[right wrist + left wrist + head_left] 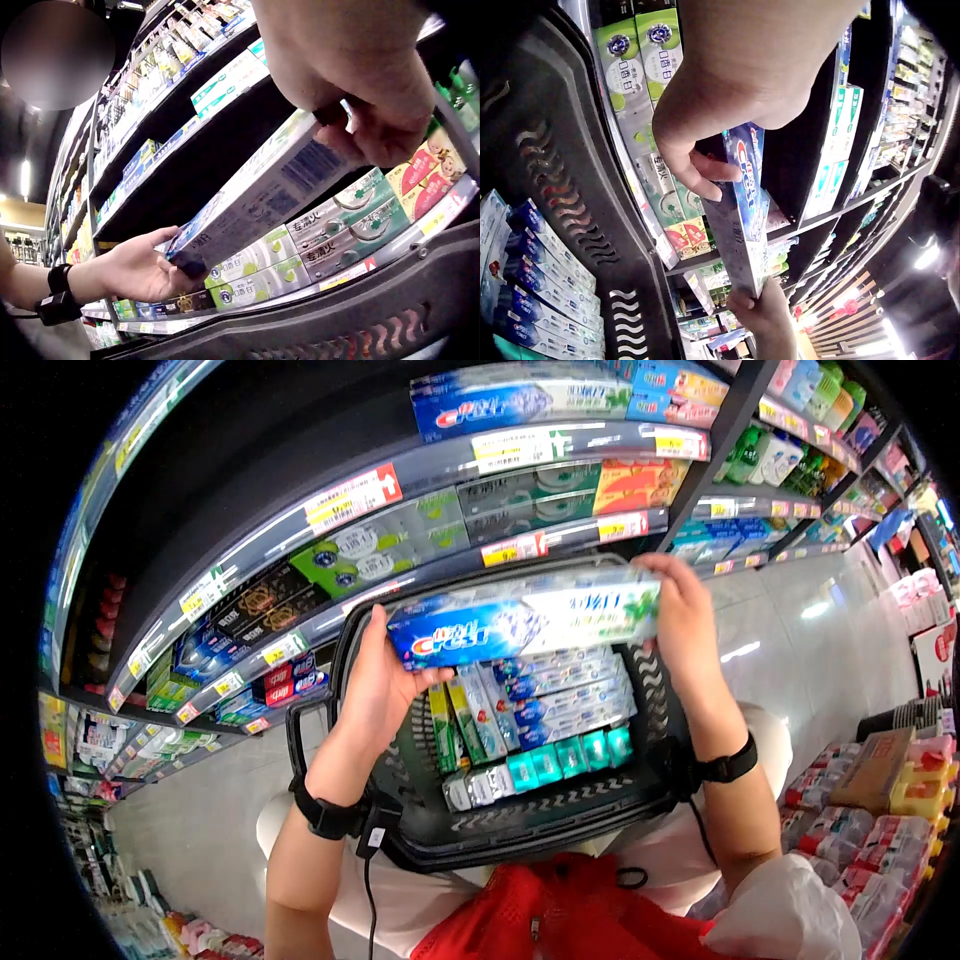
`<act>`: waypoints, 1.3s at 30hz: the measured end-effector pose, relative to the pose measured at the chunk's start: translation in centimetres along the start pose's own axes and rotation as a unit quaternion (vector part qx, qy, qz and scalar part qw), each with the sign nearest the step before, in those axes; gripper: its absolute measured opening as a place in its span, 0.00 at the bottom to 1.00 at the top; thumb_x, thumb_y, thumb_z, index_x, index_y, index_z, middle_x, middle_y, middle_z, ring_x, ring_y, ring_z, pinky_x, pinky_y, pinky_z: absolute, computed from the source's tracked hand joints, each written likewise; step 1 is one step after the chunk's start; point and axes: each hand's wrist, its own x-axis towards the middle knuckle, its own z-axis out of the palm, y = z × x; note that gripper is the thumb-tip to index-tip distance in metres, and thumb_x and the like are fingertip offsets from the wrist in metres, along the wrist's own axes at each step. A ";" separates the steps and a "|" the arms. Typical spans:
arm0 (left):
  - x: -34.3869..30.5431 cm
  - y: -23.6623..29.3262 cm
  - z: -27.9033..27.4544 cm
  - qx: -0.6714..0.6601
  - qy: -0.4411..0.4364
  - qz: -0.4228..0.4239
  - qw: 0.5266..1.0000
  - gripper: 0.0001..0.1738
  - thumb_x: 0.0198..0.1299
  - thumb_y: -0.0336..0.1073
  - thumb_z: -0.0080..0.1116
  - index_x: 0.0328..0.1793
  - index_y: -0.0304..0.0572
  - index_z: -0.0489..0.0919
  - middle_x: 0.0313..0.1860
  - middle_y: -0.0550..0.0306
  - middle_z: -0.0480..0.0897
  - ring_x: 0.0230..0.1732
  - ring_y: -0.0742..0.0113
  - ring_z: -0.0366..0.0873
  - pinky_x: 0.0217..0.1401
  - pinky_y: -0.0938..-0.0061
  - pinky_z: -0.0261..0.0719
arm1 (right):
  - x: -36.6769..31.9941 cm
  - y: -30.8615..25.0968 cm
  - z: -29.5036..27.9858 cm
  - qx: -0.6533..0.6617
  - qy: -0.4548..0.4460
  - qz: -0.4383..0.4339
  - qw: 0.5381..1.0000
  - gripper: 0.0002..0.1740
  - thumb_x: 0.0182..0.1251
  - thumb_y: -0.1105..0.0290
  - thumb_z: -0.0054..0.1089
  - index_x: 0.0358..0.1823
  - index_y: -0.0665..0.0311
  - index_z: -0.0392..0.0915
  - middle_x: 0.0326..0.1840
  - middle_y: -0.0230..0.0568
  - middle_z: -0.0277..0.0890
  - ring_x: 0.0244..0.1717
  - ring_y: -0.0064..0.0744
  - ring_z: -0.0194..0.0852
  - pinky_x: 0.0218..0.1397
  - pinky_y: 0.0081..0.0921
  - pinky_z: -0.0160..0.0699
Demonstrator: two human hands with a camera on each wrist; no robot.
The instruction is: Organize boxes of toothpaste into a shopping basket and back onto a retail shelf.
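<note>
A long blue and white Crest toothpaste box [530, 625] is held level over a black shopping basket [350, 610]. My left hand [372, 695] grips its blue end, and my right hand [684, 605] grips the white end with the green leaf print. The right wrist view shows a barcode on a pale side of the toothpaste box [262, 187]. Below it in the basket lie rows of blue and white toothpaste boxes [575, 705], upright yellow-green boxes [441, 730] and a front row of teal boxes [570, 757].
Curved store shelves [430, 460] with price tags run close beyond the basket. On them stand more Crest boxes [500, 405] and green and silver toothpaste boxes [375, 545]. Wrapped packs [870, 860] and a brown carton [872, 770] are stacked at the right, across the tiled floor [780, 630].
</note>
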 end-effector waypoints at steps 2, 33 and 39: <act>0.3 -0.5 -0.8 -0.024 -0.028 -0.009 0.999 0.27 0.65 0.55 0.34 0.46 0.35 0.67 0.31 0.57 0.75 0.24 0.72 0.72 0.38 0.74 0.78 | 0.2 0.4 -0.2 -0.025 -0.055 0.048 0.997 0.14 0.66 0.68 0.38 0.38 0.67 0.74 0.27 0.38 0.73 0.12 0.23 0.65 0.11 0.21 0.63; -1.4 3.0 -0.9 0.391 -0.065 0.400 0.826 0.24 0.52 0.19 0.48 0.57 0.39 0.64 0.62 0.50 0.58 0.48 0.62 0.75 0.51 0.72 0.74 | 16.0 -15.1 9.0 -0.441 0.136 -0.694 0.552 0.20 0.47 0.74 0.51 0.46 0.60 0.70 0.43 0.36 0.70 0.45 0.36 0.68 0.50 0.33 0.68; -1.1 3.0 -1.3 0.427 -0.096 0.357 0.825 0.21 0.53 0.19 0.49 0.54 0.39 0.66 0.61 0.51 0.59 0.48 0.61 0.75 0.48 0.72 0.76 | 19.6 -15.5 10.6 -0.568 0.119 -0.564 0.587 0.24 0.48 0.73 0.56 0.52 0.55 0.70 0.47 0.36 0.72 0.47 0.36 0.71 0.50 0.32 0.70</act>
